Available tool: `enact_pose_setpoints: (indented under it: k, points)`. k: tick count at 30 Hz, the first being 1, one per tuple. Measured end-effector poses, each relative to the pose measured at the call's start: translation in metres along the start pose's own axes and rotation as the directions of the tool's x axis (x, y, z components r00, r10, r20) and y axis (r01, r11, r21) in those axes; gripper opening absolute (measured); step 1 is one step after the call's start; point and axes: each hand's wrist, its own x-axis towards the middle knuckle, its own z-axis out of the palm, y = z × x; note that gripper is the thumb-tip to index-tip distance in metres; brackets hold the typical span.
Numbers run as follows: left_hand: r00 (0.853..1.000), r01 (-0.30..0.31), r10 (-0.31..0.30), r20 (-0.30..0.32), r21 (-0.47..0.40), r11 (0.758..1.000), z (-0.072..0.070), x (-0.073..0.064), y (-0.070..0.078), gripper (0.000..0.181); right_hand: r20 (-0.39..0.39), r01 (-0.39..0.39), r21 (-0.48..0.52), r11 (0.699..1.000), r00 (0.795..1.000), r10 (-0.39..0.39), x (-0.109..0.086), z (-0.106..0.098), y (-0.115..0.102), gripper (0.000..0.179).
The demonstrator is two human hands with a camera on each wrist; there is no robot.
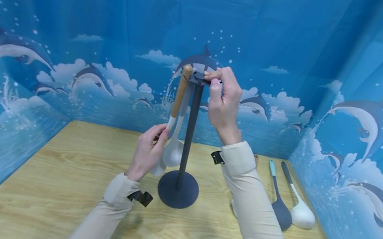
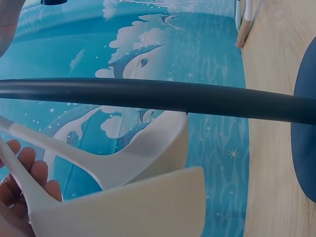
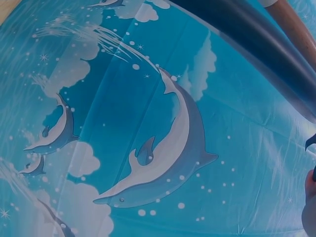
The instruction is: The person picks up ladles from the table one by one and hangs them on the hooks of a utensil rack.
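Observation:
A dark utensil stand [image 1: 190, 136] with a round base stands on the table. My left hand [image 1: 148, 150] holds the white neck of a turner with a wooden handle [image 1: 180, 97]; in the left wrist view its broad white blade [image 2: 123, 207] is close to the camera, with my fingers [image 2: 39, 170] behind the neck. The handle's top is at the stand's head. Beside it hangs a white ladle [image 1: 173, 154] with a grey handle. My right hand [image 1: 226, 98] grips the stand's head [image 1: 197, 77] with thumb and fingers; its exact hold on the hooks is partly hidden.
On the table's right lie a dark grey ladle [image 1: 281, 215] with a teal handle and a white ladle [image 1: 303, 215] with a dark handle. Another utensil is mostly hidden behind my right sleeve [image 1: 253, 203]. A blue dolphin-print curtain [image 1: 148, 14] surrounds the wooden table [image 1: 56, 182].

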Motion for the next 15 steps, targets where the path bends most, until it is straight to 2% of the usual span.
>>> enact_pose_setpoints:
  k: [8, 15]
  points:
    - [1.0, -0.007, 0.007, -0.003, -0.013, 1.0, 0.0025, -0.0005, 0.0014, 0.03, 0.018, 0.004, -0.012, 1.0, 1.0, -0.004, -0.0008, -0.0028, -0.0015, 0.031]
    - [0.999, -0.042, 0.042, -0.003, 0.006, 0.999, 0.0019, 0.0001, 0.0031, 0.03, 0.001, 0.007, -0.016, 1.0, 1.0, -0.007, 0.0, -0.0008, -0.0029, 0.032]
